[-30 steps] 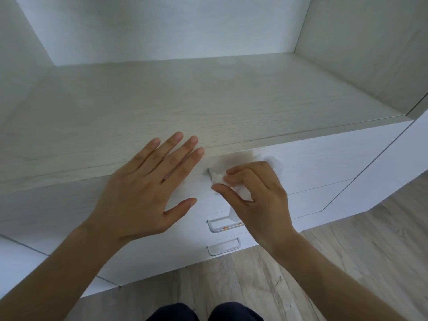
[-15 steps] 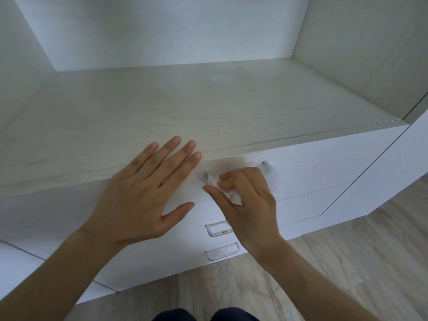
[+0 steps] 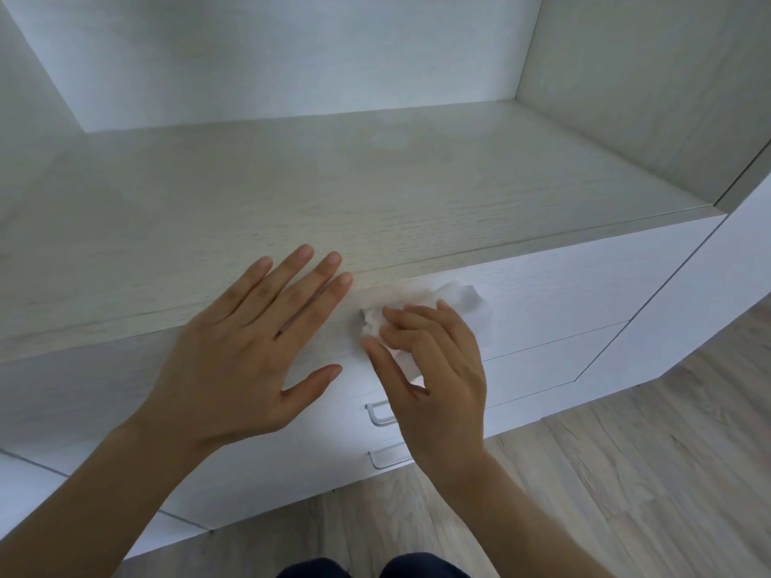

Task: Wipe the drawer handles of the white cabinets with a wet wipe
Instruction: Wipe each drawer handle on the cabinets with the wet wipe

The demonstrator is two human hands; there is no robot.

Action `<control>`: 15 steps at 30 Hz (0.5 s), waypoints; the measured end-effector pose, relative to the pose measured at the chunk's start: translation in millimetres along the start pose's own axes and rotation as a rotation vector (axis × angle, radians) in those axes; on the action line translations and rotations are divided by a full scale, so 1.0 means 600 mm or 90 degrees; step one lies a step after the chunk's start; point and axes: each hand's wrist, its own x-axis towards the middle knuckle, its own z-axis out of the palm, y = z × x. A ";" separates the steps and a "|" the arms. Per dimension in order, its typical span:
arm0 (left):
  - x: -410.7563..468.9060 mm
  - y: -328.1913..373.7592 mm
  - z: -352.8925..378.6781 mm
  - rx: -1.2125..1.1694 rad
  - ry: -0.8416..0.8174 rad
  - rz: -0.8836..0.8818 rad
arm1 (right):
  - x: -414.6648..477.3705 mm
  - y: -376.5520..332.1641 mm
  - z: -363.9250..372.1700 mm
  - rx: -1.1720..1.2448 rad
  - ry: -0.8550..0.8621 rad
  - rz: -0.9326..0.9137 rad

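Pale wood-grain shelf (image 3: 375, 194) fills the top half of the head view, set in a white niche, and below its front edge run the white cabinets (image 3: 563, 285) with three drawer fronts stacked down toward the plank floor (image 3: 626, 473).

Left hand (image 3: 233, 360) lies flat at nine o'clock of centre, fingers spread and apart, palm pressed on the shelf edge and the top drawer front, gripping nothing — a brace, by the look of it.

Right hand (image 3: 434, 377) sits just beside it at three o'clock, grip pinched together on the wet wipe (image 3: 454, 296), thumb below and fingertips above. The crumpled wipe is bunched over the top drawer handle (image 3: 475, 293), which is almost wholly covered; only a grey nub shows at its right end.

Down at six o'clock, the middle drawer handle (image 3: 377, 415) and the bottom drawer handle (image 3: 386, 458) peek out past the right wrist, bare metal, no wipe near them.

Judging by this, the top handle is in hand now and two more below wait their turn; whether other cabinets need doing cannot be told.
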 end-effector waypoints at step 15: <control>0.000 -0.001 0.000 -0.005 0.000 -0.004 | 0.033 0.029 -0.062 -0.036 -0.208 -0.036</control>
